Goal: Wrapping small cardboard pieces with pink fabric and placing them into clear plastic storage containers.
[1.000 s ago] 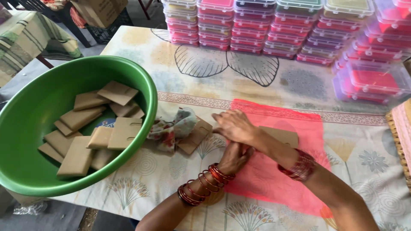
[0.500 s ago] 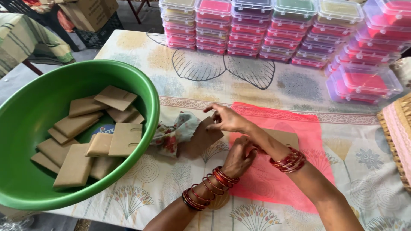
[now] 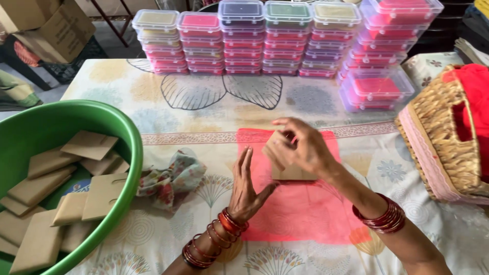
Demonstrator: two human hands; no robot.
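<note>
Flower-print tablecloth [image 3: 204, 107] is covering the table, with a flat pink sheet [image 3: 300, 203] lying on it. Right hand [image 3: 300, 147] is pinching a stiff brown cardboard square [image 3: 277, 153] just over that sheet, and left hand [image 3: 247, 188] is standing open beside it, fingers straight. Glossy green plastic basin [image 3: 130, 153] is holding more cards; a crumpled floral cloth [image 3: 170, 178] is lying beside it.
</note>
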